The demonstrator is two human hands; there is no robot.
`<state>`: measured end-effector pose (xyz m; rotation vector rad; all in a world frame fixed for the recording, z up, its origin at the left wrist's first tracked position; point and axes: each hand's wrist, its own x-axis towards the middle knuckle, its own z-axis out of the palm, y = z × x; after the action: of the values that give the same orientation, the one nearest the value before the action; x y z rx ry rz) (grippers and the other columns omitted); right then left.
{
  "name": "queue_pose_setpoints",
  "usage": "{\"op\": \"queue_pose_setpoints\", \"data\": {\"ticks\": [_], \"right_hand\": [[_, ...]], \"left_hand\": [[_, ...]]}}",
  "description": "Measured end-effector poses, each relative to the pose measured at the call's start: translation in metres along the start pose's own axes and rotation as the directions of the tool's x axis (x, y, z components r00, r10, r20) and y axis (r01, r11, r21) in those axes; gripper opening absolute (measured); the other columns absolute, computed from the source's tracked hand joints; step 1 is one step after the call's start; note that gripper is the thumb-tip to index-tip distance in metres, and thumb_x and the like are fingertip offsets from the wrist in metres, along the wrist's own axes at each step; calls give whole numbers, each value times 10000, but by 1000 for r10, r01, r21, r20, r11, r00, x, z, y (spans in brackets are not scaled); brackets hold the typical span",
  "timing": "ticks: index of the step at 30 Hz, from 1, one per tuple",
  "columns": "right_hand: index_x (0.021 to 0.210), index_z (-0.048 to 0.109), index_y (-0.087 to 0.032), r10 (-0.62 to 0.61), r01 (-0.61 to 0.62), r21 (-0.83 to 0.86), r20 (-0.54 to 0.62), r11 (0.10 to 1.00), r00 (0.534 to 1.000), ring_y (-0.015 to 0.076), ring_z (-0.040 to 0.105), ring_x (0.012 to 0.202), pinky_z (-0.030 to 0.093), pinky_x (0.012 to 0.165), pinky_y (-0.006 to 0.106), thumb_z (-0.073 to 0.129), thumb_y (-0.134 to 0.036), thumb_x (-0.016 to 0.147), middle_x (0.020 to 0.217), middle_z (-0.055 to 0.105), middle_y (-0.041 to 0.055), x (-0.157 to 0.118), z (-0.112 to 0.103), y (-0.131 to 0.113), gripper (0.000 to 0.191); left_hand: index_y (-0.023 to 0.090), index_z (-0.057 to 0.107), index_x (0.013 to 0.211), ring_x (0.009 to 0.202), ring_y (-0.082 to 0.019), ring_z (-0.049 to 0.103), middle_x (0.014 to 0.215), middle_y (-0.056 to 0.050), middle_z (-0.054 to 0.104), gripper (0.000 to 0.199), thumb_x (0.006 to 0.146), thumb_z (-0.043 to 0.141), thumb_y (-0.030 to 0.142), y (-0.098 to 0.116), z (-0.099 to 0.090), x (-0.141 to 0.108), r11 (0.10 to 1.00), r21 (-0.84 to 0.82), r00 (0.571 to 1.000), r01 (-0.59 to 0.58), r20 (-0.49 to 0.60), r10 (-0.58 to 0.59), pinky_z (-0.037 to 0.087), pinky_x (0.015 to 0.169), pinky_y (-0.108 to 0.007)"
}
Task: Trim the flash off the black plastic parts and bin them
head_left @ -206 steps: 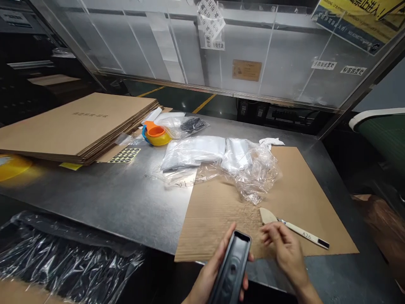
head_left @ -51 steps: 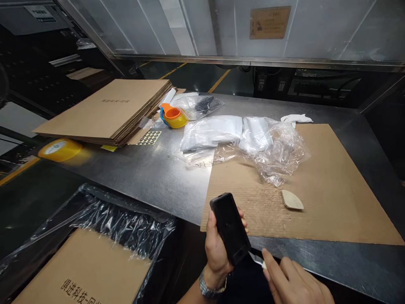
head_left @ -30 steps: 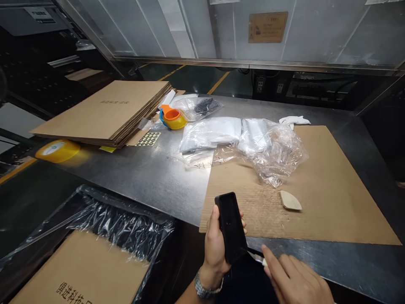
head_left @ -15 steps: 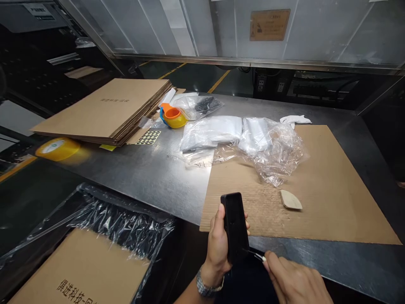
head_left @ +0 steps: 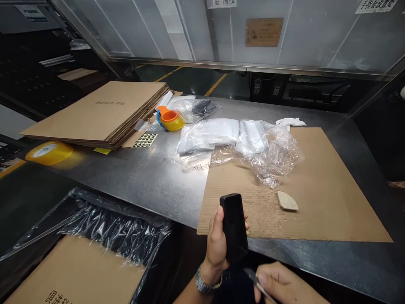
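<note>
1. Several flattened cartons (head_left: pixel 95 109) lie stacked at the desk's (head_left: pixel 142 181) left end, a yellow tape roll (head_left: pixel 50 153) beside them at the near left corner.
2. Right of the stack, toward the far edge, I see a tape dispenser (head_left: pixel 172 122).
3. Clear bags (head_left: pixel 209 135) lie mid-desk, partly over a cardboard sheet (head_left: pixel 322 181).
4. My left hand (head_left: pixel 215 249) has its fingers wrapped around a black case (head_left: pixel 234 228), tilted at the near edge.
5. My right hand (head_left: pixel 281 280) pinches a slim tool (head_left: pixel 259 285), tip near the case's lower end.
6. Beige wedge (head_left: pixel 287 201): on the sheet, toward its near edge.
</note>
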<state>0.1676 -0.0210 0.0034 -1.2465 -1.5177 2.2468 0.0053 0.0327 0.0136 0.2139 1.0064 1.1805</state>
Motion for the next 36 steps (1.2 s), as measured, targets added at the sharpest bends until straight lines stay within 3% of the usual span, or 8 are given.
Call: {"op": "queue_pose_setpoints", "data": {"ticks": [3,7,10,13,17,22,30,36], "right_hand": [[782,555,-157,-96,95,77,15,992,995,64,346,512,285,471,171,341,-611,868,594,405,-37,-3,1,-6,509],[789,495,-185,-292,202,-287,-316,936,903,83,390,540,307,508,194,417,-467,895,617,431,-40,-6,0,-10,311],[721,456,-197,-561,240,-653,-338,718,756,89,421,541,307,521,204,427,-294,912,624,476,-33,-2,0,-17,216],[689,464,-200,-683,214,-827,-253,520,685,98,465,483,287,476,223,397,-319,931,583,534,-26,6,2,-26,277],[650,485,-202,-687,123,-903,-220,413,692,115,519,427,245,430,249,380,-467,920,532,573,-26,13,3,-34,392],[613,486,-200,-621,52,-924,-213,379,754,123,551,430,228,434,252,528,-422,862,523,595,-29,13,3,-34,336],[631,477,-198,-673,90,-920,-210,381,709,103,520,458,254,464,232,272,-387,970,536,570,-10,14,-4,-38,438],[836,575,-179,-676,-25,-907,-331,420,658,152,612,526,336,479,229,332,-369,949,613,644,22,14,-22,-39,329]], "left_hand": [[74,651,832,539,-125,588,712,-69,647,516,867,377,509,4,3,5,978,-129,987,162,36,-159,499,493,-222],[63,651,758,462,-106,571,631,-65,639,556,869,357,521,-1,3,9,937,-107,942,334,64,-328,473,449,-194],[60,651,722,427,-120,571,549,-75,628,616,842,350,584,-10,1,10,881,-63,882,469,79,-464,450,428,-198],[63,646,685,423,-125,568,528,-78,626,615,828,372,595,-18,2,8,847,-61,847,528,106,-521,424,412,-198],[78,635,676,472,-130,591,601,-81,660,544,830,419,553,-22,7,3,863,-49,863,504,64,-500,438,455,-210],[93,630,682,496,-130,599,601,-80,667,487,818,471,533,-23,10,-1,890,0,890,455,27,-455,439,488,-206],[131,630,737,524,-104,593,591,-5,638,295,821,550,402,-25,9,-4,880,-173,896,442,35,-443,460,529,-188],[84,622,673,345,-129,547,475,-73,600,591,837,363,589,-26,8,-11,797,120,797,591,62,-601,383,335,-195]]}}
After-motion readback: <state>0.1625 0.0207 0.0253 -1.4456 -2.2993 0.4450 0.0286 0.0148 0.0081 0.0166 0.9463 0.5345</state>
